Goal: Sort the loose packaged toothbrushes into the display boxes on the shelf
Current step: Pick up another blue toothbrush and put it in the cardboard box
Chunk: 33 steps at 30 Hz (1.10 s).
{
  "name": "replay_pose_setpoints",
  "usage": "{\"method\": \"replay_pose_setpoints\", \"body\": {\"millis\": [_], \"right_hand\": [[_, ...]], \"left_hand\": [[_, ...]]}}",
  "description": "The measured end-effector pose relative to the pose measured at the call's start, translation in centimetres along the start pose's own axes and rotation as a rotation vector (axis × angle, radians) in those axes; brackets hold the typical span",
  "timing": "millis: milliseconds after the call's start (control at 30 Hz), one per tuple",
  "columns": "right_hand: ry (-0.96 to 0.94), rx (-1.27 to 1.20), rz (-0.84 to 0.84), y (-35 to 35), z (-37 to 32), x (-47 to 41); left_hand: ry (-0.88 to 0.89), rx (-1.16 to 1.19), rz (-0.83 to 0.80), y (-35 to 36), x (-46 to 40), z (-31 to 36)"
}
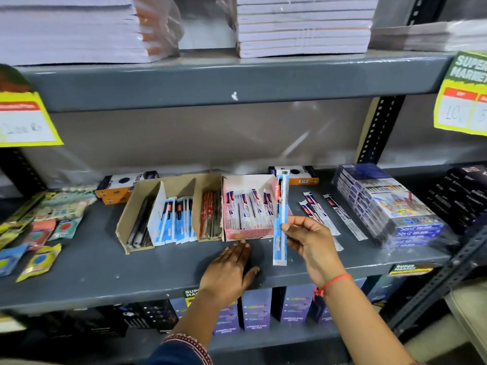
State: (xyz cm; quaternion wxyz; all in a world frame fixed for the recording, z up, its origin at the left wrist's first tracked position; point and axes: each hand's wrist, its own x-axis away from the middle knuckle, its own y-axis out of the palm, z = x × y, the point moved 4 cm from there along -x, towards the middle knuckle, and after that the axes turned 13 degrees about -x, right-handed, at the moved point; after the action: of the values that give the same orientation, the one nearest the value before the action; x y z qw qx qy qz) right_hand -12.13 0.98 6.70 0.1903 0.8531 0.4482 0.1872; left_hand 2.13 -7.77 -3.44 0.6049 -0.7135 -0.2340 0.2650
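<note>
Grey metal shelving (105, 275) fills the frame, and the middle board carries everything I am working on. At centre right of the frame my right hand (308, 241) pinches a blue-and-white packaged toothbrush (279, 219) between thumb and fingertips; the pack stands nearly upright, its top reaching above the right wall of the pink display box (249, 234), its lower end hanging over the bare board. My left hand (229, 270) lies flat, palm down, on the shelf at lower centre, holding nothing, its fingertips just at the front edge of that pink box.

Red-white-and-blue toothbrush packs stand inside the pink box. To its left, touching it, sits a brown cardboard display box (126, 222) with dividers: dark packs in the left part, blue-and-white packs (174, 222) in the middle, red packs (209, 217) on the right. Right of my hand, a few loose toothbrush packs (340, 214) lie flat on the board.

Further right sits a wrapped stack of blue crayon boxes (387, 206). At the left edge lie small coloured packets (39, 241). On the upper shelf, stacks of notebooks (303, 27) rest, and yellow price tags (26, 119) hang at both sides.
</note>
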Motion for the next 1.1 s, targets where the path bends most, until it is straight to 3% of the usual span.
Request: {"method": "replay_pose_setpoints", "body": {"millis": [367, 667, 800, 933, 1100], "right_hand": [[0.104, 0.033, -0.094, 6.1, 4.4, -0.9], [0.073, 0.22, -0.11, 14.8, 9.6, -1.6], [-0.077, 0.598, -0.013, 17.6, 11.6, -3.1], [-0.126, 0.766, 0.002, 20.2, 12.8, -4.5], [-0.249, 1.056, -0.015, 23.1, 13.4, -4.5]], "left_hand": [[-0.153, -0.111, -0.067, 0.2, 6.9, -8.2], [-0.29, -0.036, 0.009, 0.1, 11.7, -17.9], [-0.267, -0.012, 0.077, -0.8, 12.6, -19.5], [-0.254, -0.012, 0.147, -1.0, 12.6, -19.6], [-0.279, 0.051, 0.123, -1.0, 12.9, -20.2]]}}
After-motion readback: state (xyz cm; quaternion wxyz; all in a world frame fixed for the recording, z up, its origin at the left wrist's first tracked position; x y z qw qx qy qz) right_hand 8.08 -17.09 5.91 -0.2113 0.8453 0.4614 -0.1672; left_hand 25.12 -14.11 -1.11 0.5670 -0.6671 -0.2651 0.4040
